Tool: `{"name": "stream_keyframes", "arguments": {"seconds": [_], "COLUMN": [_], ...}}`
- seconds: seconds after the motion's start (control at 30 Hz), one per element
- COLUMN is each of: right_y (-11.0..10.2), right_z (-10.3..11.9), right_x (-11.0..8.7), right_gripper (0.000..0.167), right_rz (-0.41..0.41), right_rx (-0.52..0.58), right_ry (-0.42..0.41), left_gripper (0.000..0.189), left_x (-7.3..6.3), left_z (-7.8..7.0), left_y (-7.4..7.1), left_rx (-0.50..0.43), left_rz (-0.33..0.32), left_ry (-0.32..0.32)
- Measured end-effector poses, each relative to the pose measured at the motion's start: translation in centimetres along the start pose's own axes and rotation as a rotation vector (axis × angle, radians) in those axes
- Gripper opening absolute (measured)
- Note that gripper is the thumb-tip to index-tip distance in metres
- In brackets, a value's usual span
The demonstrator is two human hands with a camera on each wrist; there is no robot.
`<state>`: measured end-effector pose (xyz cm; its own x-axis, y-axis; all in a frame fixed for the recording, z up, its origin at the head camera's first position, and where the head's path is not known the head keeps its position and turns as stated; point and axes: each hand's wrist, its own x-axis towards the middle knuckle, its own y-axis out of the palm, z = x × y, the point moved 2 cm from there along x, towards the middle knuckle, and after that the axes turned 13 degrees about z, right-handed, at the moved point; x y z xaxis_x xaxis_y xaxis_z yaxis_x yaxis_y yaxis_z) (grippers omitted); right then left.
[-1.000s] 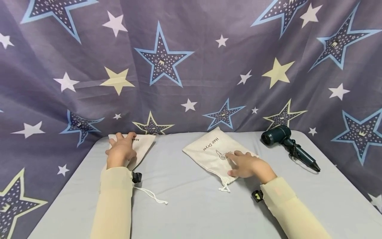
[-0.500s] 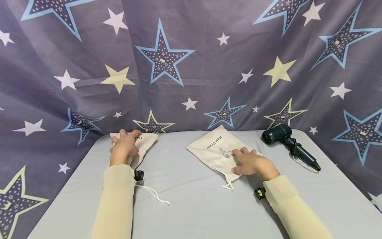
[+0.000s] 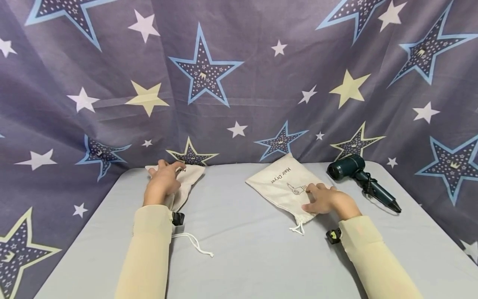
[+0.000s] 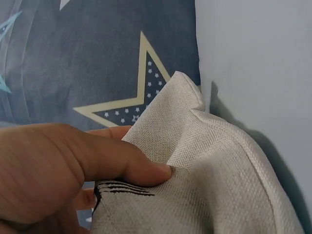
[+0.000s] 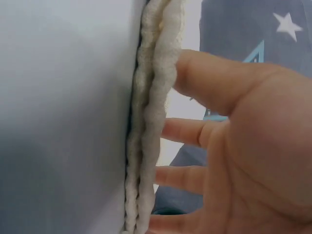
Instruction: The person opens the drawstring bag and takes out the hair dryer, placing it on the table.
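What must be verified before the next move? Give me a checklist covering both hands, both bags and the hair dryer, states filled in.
1. Left hand holding the left bag: ok, thumb and fingers pinch its cloth.
2. Right hand on the right bag: ok, it touches the cloth.
3. Right bag's mouth spread: not ok, its ruffled edges lie together.
4. Left bag's mouth spread: cannot tell, the left sleeve hides it.
5. Hair dryer outside both bags: ok, it lies on the table.
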<state>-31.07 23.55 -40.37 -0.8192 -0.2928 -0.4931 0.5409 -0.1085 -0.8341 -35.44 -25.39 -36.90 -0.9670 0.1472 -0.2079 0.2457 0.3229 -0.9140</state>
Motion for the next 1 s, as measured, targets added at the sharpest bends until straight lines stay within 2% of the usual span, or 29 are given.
{"name": "stream_keyframes", "arguments": {"seconds": [0.3,0.53,0.73,0.9,1.0], "right_y": [-0.6,-1.1,-1.6,-1.8,-1.7], "right_z": [-3.2,-5.1,-5.6,-3.9,-2.8], "right_x": [-1.2,-2.4,-3.1,-2.5,-1.9], "right_gripper": [0.072,0.072,0.071,0.063,0.074], "right_rz": [-0.001,0.025,0.010,-0.042,-0.061], "right_rx": [0.032,0.119,0.072,-0.068,-0.066], "right_ry": [0.059,0.025,0.083,0.003,-0.089], "left_gripper": [0.062,0.063,0.063,0.063,0.064], "left_x": [0.1,0.1,0.1,0.0,0.1], "left_z": [-1.0,-2.2,-2.8,-3.3,-3.7], "left_y": [0.2,0.4,0.4,0.5,0.7], "left_rx": [-0.040,-0.077,-0.087,-0.077,-0.073], "left_rz": [0.028,0.048,0.070,0.068,0.073], "left_ry": [-0.004,-0.004,-0.016,-0.014,-0.005]}}
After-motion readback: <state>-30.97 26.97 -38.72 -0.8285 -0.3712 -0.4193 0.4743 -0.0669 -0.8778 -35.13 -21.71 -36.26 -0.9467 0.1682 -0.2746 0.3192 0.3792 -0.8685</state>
